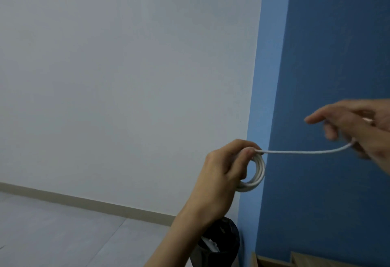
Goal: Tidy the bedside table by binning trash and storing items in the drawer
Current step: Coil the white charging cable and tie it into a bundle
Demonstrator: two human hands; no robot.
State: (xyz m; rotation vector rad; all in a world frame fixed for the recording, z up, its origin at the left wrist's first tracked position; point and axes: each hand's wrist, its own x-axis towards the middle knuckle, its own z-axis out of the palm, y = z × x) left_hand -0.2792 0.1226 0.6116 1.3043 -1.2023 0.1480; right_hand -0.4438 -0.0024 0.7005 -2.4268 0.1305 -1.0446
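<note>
The white cable (pixel 295 152) is wound into a coil clamped in the grip of the left hand (pixel 223 173), and its free tail is stretched flat toward three o'clock, where it is pinched by the right hand (pixel 358 127), the nearer to the loose end.

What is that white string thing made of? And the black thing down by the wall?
The cable looks like smooth white plastic or rubber: it bends into neat loops in the left hand and has a faint sheen. The bin bag looks like thin, shiny black plastic, since it crinkles and catches the light.
</note>
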